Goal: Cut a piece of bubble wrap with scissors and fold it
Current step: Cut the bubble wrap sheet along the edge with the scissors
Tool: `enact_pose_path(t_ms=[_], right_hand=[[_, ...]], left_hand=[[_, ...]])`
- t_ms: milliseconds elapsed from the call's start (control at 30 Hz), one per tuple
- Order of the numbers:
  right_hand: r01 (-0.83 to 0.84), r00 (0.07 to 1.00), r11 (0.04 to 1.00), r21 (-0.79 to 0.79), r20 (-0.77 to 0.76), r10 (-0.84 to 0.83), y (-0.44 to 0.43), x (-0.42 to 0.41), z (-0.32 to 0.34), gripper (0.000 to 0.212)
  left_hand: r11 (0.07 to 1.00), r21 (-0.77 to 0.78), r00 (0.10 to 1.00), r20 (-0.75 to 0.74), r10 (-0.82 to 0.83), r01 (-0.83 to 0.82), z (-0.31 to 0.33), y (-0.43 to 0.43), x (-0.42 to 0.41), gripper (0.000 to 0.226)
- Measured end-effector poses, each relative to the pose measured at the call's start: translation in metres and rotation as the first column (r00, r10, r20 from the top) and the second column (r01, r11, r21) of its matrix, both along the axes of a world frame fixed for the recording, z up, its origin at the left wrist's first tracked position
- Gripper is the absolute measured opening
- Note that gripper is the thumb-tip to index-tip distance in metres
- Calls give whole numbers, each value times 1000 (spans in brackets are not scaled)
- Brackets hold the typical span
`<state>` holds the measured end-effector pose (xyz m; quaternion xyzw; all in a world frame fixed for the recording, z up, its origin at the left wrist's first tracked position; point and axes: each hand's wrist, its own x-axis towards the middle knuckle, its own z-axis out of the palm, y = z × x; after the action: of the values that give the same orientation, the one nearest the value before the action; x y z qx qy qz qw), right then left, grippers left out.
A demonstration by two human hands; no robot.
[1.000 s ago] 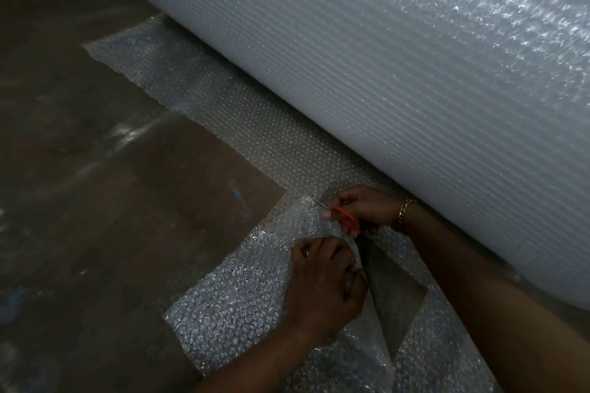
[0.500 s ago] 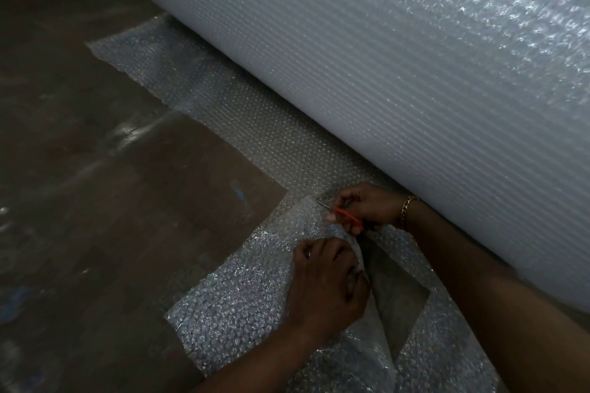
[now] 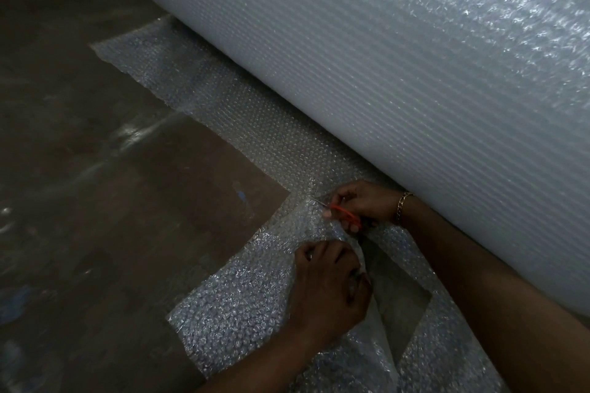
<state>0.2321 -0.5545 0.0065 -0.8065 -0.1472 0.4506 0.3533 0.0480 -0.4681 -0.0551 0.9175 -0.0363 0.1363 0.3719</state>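
Two bare hands work at a cut in a bubble wrap sheet [image 3: 223, 124] that lies flat on a dark floor [image 3: 95, 217]. At the head of the cut, the right hand [image 3: 360, 204] grips orange-handled scissors [image 3: 344, 214], with fingers curled round the handles. The metal tips point toward the far left and sit in the sheet. How far the blades are parted cannot be told. A gold-coloured chain bracelet [image 3: 403, 205] sits on the right wrist.

The left hand [image 3: 329, 290], nearer the camera, pinches the cut edge of the partly freed piece [image 3: 242, 290] with curled fingers and holds that edge slightly off the floor. This piece lies toward the near edge of the floor, left of the cut, and meets the rest of the sheet at the scissor tips. Bare floor shows in the opened gap between the piece and the strip to its right.

One large bubble wrap roll [image 3: 415, 73] lies along the far right side of the floor. The sheet runs out from beneath it.
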Motion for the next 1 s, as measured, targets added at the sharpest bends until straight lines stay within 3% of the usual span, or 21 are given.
enact_pose_path(t_ms=[200,333,700,1000], right_hand=[[7,1000,1000,6,-3,-7,-2,0,-2,32],[14,999,998,-56,29,-13,5,0,-2,50],[16,1000,1000,19,9,-16,-1,1,-3,25],[10,1000,1000,-9,13,-10,10,5,-2,41]], left_hand=[[1000,0,1000,-16,-6,6,0,0,0,11],[1000,-7,1000,-8,-4,4,0,0,0,12],[1000,-4,1000,-29,-10,10,1,1,0,11],[1000,7,1000,-28,-14,14,1,1,-1,10]])
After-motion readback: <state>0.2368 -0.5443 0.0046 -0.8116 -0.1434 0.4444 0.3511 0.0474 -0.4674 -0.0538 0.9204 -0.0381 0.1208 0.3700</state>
